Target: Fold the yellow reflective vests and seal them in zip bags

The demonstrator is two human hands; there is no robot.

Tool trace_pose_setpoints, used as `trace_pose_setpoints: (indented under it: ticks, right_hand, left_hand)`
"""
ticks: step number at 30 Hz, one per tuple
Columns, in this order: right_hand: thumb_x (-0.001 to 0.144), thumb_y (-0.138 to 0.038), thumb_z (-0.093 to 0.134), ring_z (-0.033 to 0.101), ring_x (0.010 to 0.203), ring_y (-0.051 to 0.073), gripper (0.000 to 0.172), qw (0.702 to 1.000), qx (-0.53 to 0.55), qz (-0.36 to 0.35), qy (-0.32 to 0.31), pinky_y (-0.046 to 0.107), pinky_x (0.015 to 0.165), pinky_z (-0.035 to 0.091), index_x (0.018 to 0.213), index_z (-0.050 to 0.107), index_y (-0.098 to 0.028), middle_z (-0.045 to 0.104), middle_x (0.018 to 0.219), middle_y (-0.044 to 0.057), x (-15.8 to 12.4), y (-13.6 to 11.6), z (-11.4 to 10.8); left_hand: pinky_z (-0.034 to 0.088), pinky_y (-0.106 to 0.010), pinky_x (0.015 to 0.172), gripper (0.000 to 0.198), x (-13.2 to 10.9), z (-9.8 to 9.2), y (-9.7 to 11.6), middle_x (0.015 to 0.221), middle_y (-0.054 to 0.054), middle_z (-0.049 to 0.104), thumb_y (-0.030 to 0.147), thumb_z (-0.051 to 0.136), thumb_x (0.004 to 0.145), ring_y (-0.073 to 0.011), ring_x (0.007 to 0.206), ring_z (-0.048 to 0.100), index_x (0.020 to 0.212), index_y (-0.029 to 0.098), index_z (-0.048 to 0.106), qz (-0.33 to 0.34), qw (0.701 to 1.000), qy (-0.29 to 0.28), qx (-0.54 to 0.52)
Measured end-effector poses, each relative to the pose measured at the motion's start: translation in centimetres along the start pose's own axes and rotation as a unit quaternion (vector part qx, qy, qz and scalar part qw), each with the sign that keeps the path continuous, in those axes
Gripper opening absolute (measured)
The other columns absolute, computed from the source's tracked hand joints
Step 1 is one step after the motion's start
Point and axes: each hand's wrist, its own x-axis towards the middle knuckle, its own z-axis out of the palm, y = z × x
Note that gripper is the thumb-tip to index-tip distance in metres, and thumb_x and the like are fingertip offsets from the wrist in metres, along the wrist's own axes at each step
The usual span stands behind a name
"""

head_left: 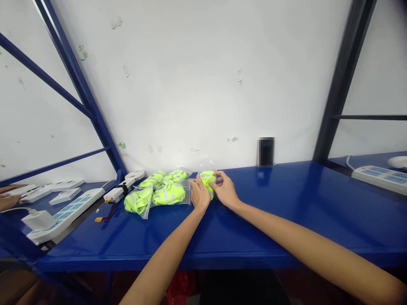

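A bundled neon-yellow reflective vest [208,176] with silver strips lies on the blue table, a clear plastic bag [207,164] showing at its far end. Along its left and near side, my left hand [200,195] grips it, the fingertips partly hidden. From the right, my right hand [226,190] holds its edge with curled fingers and thumb. Whether the vest is fully inside the bag I cannot tell. Just left of my hands lie several similar vests in clear bags, among them a near one [170,194] and a leftmost one [138,201].
A white device with a battery lead [110,214] and a small white fan [135,174] lie left of the bags. White power strips [68,214] run along the left edge. A pixelated dark object [266,152] leans on the wall. Metal posts [330,97] flank the table; another person's hand [8,197] is far left.
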Motion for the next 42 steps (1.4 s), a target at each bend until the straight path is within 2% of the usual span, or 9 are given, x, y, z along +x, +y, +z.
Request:
trace_pose_setpoints:
  ticks: [6, 15, 19, 23, 27, 33, 37, 40, 42]
  right_hand:
    - [0.082, -0.025, 0.055, 0.058, 0.074, 0.018, 0.008, 0.995, -0.052, -0.082, 0.032, 0.036, 0.075, 0.053, 0.088, 0.058, -0.023, 0.051, 0.089, 0.003, -0.7, -0.5, 0.9]
    - [0.091, -0.024, 0.045, 0.055, 0.084, 0.021, 0.008, 0.971, -0.133, -0.179, -0.083, 0.037, 0.080, 0.046, 0.084, 0.048, -0.022, 0.055, 0.086, 0.005, -1.8, 0.4, -1.8]
    - [0.095, -0.024, 0.038, 0.052, 0.085, 0.020, 0.012, 0.963, -0.149, -0.178, -0.138, 0.036, 0.082, 0.046, 0.084, 0.043, -0.022, 0.051, 0.089, 0.005, -2.5, -0.2, -2.7]
    - [0.093, -0.038, 0.048, 0.052, 0.087, 0.020, 0.017, 0.960, -0.142, -0.165, -0.176, 0.038, 0.084, 0.048, 0.090, 0.045, -0.022, 0.049, 0.095, 0.005, -2.6, -0.5, -2.8]
    - [0.090, -0.036, 0.053, 0.056, 0.087, 0.019, 0.018, 0.979, -0.064, -0.152, -0.121, 0.038, 0.081, 0.051, 0.098, 0.044, -0.022, 0.052, 0.099, 0.005, -2.3, 0.3, -2.4]
    - [0.088, -0.027, 0.053, 0.060, 0.087, 0.019, 0.019, 0.988, -0.014, -0.146, -0.040, 0.034, 0.074, 0.055, 0.105, 0.048, -0.022, 0.056, 0.099, 0.005, -1.3, 1.1, -2.3]
    - [0.080, -0.035, 0.066, 0.062, 0.078, 0.019, 0.055, 0.997, -0.011, -0.076, -0.013, 0.037, 0.076, 0.055, 0.129, 0.047, -0.018, 0.059, 0.093, 0.005, 0.0, 1.2, -3.1]
    - [0.090, -0.044, 0.053, 0.060, 0.102, 0.025, 0.060, 0.996, -0.036, -0.066, -0.041, 0.046, 0.097, 0.047, 0.142, 0.040, -0.018, 0.061, 0.114, 0.012, 0.7, 1.3, -3.9]
    - [0.095, -0.047, 0.044, 0.048, 0.128, 0.027, 0.059, 0.992, -0.010, -0.077, -0.101, 0.048, 0.110, 0.034, 0.147, 0.035, -0.022, 0.051, 0.138, 0.012, 0.9, 1.2, -4.4]
  left_hand:
    - [0.045, -0.049, 0.092, 0.054, 0.5, 0.1, 0.1, 0.116, -0.019, 0.063, 0.051, 0.003, 0.097, -0.0328, 0.116, 0.059, 0.121, 0.017, 0.038, -0.020, 0.999, -0.004, -0.032]
    - [0.040, -0.047, 0.100, 0.036, -0.2, -0.1, -0.6, 0.122, -0.020, 0.057, 0.037, 0.018, 0.098, -0.0298, 0.121, 0.053, 0.120, 0.016, 0.038, 0.053, 0.997, -0.019, -0.059]
    - [0.039, -0.044, 0.102, 0.029, -0.4, -0.2, -0.6, 0.123, -0.018, 0.055, 0.031, 0.022, 0.097, -0.0277, 0.121, 0.053, 0.118, 0.017, 0.037, 0.078, 0.994, -0.021, -0.073]
    - [0.035, -0.044, 0.104, 0.022, -0.3, -0.3, -0.5, 0.122, -0.017, 0.053, 0.026, 0.026, 0.095, -0.0265, 0.121, 0.050, 0.111, 0.017, 0.037, 0.077, 0.990, -0.011, -0.115]
    - [0.033, -0.041, 0.105, 0.011, 0.0, 0.0, -0.8, 0.112, -0.012, 0.055, 0.023, 0.033, 0.093, -0.0247, 0.116, 0.051, 0.100, 0.020, 0.040, 0.058, 0.979, -0.004, -0.196]
    - [0.048, -0.035, 0.088, 0.011, 1.1, 1.9, -1.6, 0.096, -0.005, 0.060, 0.026, 0.042, 0.087, -0.0213, 0.098, 0.061, 0.097, 0.021, 0.044, -0.005, 0.919, -0.042, -0.391]
    - [0.052, -0.034, 0.082, 0.020, 1.1, 2.3, -1.2, 0.094, -0.005, 0.065, 0.030, 0.052, 0.082, -0.0208, 0.092, 0.065, 0.097, 0.018, 0.051, -0.024, 0.862, -0.118, -0.492]
    - [0.052, -0.036, 0.083, 0.029, 0.7, 1.8, -0.7, 0.100, -0.008, 0.068, 0.032, 0.063, 0.079, -0.0223, 0.093, 0.066, 0.101, 0.015, 0.057, -0.026, 0.814, -0.190, -0.549]
    - [0.052, -0.037, 0.086, 0.035, 0.4, 1.4, -0.5, 0.102, -0.010, 0.069, 0.032, 0.070, 0.076, -0.0236, 0.096, 0.066, 0.104, 0.014, 0.060, -0.026, 0.772, -0.240, -0.588]
